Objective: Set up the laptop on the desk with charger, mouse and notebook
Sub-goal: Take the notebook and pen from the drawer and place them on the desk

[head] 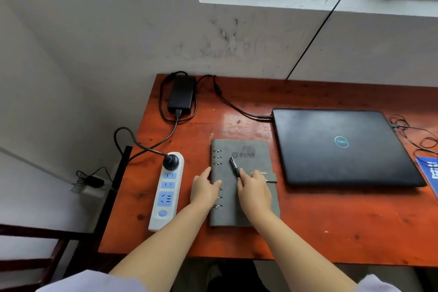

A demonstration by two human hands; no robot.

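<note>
I am pressing my left hand (205,188) flat on the spine edge of the grey notebook (244,182), fingers spread loosely over the binder rings and gripping nothing. My right hand (254,191) is resting on the notebook's cover, fingers pinching the lower end of a black pen (234,166) that is lying slanted across the cover. The closed laptop (341,147) is sitting just right of the notebook on the orange desk (331,220). The charger brick (181,95) is lying beyond the notebook to its left, its cable running into the laptop's left edge. The white power strip (167,191) is lying just left of the notebook, one plug seated in it.
</note>
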